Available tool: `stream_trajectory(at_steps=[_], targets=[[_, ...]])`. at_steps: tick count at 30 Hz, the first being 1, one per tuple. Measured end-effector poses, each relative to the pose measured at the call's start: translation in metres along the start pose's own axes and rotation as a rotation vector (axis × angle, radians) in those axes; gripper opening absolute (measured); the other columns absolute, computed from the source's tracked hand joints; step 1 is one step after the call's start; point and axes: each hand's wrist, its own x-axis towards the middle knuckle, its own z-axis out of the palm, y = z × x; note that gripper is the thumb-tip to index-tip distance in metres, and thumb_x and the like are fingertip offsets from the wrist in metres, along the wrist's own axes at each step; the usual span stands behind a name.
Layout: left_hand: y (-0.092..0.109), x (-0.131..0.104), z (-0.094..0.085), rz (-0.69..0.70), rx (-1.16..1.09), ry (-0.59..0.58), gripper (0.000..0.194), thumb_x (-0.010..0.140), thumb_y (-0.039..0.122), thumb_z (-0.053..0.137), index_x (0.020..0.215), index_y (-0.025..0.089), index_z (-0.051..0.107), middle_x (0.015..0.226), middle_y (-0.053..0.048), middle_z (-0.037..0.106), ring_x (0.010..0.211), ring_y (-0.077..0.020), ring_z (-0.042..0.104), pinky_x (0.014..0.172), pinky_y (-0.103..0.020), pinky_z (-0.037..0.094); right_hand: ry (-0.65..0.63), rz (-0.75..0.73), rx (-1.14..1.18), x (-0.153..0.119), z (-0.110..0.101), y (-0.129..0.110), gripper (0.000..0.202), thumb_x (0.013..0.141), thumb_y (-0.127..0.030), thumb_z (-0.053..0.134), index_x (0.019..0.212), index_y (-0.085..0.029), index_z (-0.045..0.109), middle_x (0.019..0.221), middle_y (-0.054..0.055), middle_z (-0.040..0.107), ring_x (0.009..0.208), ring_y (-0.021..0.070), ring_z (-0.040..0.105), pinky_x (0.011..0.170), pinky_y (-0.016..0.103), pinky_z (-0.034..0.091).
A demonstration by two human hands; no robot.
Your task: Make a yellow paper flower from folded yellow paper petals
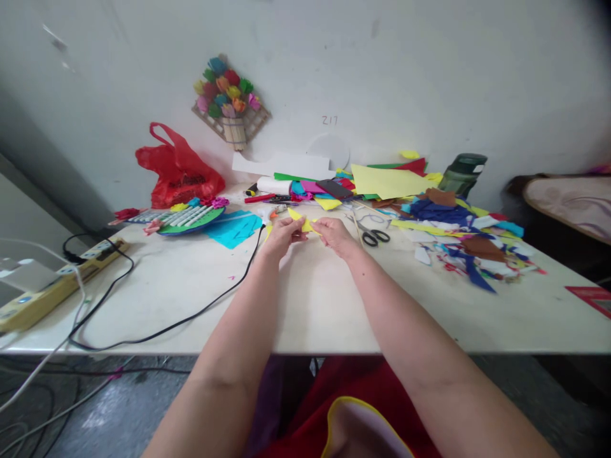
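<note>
Above the white worktop's middle, left hand and right hand pinch a small yellow paper piece between their fingertips.

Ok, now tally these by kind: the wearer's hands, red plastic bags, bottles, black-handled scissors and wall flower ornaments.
Hands: 2 (left hand, right hand)
Red plastic bag: 1
Bottle: 1
Black-handled scissors: 1
Wall flower ornament: 1
Total: 6
</note>
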Motion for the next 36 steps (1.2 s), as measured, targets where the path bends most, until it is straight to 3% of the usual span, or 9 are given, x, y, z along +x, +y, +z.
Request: stream_trajectory(at_steps=[5,9,13,21,26,30,36], targets=[[0.0,0.0,0.0,0.012,0.023,0.066,0.032,0.069,0.038,0.073,0.066,0.012,0.054,0.056,0.003,0.053,0.047,-0.0053,0.052,0.054,-0.02,0.048,-0.038,0.036,-0.007,-0.001,0.002,0.0,0.032,0.073,-0.045,0.062,0.06,-0.018,0.05,0.038,-0.006,0.045,0.034,0.0059,0.034,0.037,0.019,0.026],[-0.003,0.002,-0.002,0.003,0.072,0.024,0.033,0.067,0.04,0.072,0.063,0.012,0.054,0.06,0.0,0.057,0.051,-0.0063,0.053,0.055,-0.021,0.047,-0.135,0.092,0.058,-0.002,0.001,0.0,0.033,0.074,-0.047,0.059,0.065,-0.017,0.053,0.048,0.0,0.059,0.036,0.0079,0.045,0.038,0.02,0.033],[-0.004,0.002,-0.001,0.003,0.078,0.016,0.034,0.065,0.042,0.073,0.065,0.012,0.056,0.059,0.001,0.055,0.051,-0.0067,0.052,0.056,-0.022,0.048,-0.138,0.048,0.014,-0.002,0.0,0.002,0.03,0.074,-0.042,0.059,0.061,-0.017,0.052,0.041,-0.001,0.054,0.034,0.0075,0.041,0.037,0.02,0.031],[-0.003,0.003,0.005,0.023,0.096,0.103,0.033,0.062,0.037,0.076,0.059,0.012,0.054,0.057,0.0,0.057,0.051,-0.0071,0.052,0.055,-0.022,0.048,-0.018,-0.114,-0.141,-0.005,0.006,-0.003,0.033,0.076,-0.031,0.052,0.048,-0.018,0.042,0.034,-0.006,0.04,0.036,0.0058,0.035,0.042,0.02,0.028],[-0.005,0.006,0.0,0.048,0.099,0.141,0.036,0.058,0.037,0.077,0.055,0.013,0.051,0.054,0.0,0.054,0.049,-0.0069,0.051,0.054,-0.022,0.048,-0.018,-0.006,-0.142,-0.003,0.01,-0.003,0.028,0.078,-0.032,0.053,0.055,-0.018,0.045,0.034,-0.008,0.037,0.033,0.0055,0.033,0.039,0.019,0.027],[-0.007,0.007,-0.003,0.046,0.13,0.163,0.036,0.059,0.04,0.076,0.057,0.013,0.053,0.056,-0.001,0.055,0.05,-0.0076,0.052,0.054,-0.022,0.048,-0.099,0.117,-0.11,-0.001,0.008,0.004,0.023,0.08,-0.029,0.052,0.061,-0.017,0.049,0.036,-0.008,0.043,0.032,0.0055,0.034,0.037,0.019,0.027],[-0.006,0.007,-0.001,0.067,0.083,0.253,0.032,0.064,0.042,0.072,0.063,0.013,0.059,0.061,-0.002,0.057,0.055,-0.0112,0.056,0.056,-0.025,0.049,-0.094,0.084,-0.09,0.001,0.006,0.007,0.02,0.079,-0.027,0.053,0.065,-0.015,0.056,0.035,-0.007,0.042,0.032,0.0055,0.033,0.037,0.018,0.026]])
